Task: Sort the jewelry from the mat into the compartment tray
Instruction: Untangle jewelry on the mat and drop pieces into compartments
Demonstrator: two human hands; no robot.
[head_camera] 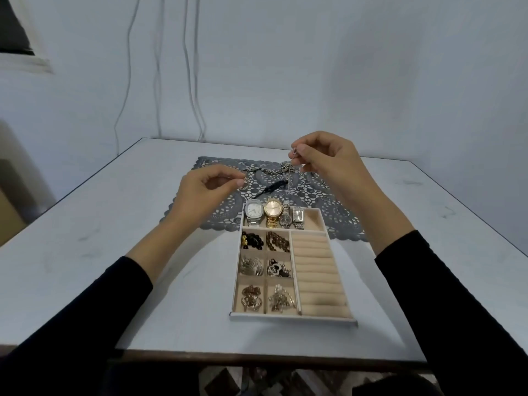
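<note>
The right hand is raised above the far part of the grey lace-cut mat. Its grip is closed: thumb and fingertips pinch the top of a thin silver chain.

The chain hangs straight down from the grip, long axis vertical. Its lower end reaches the mat surface, near the other loose metal pieces lying there.

The left hand hovers lower, over the mat's left part. Thumb and forefinger meet at a small ring-shaped metal piece. Whether they pinch it or merely touch it cannot be told.

The white compartment tray with beige lining sits on the pale counter, on the person's side of the mat. It therefore lies below and nearer than the right grip, so the chain's likely path is toward the person and downward. The six small compartments already hold items.
</note>
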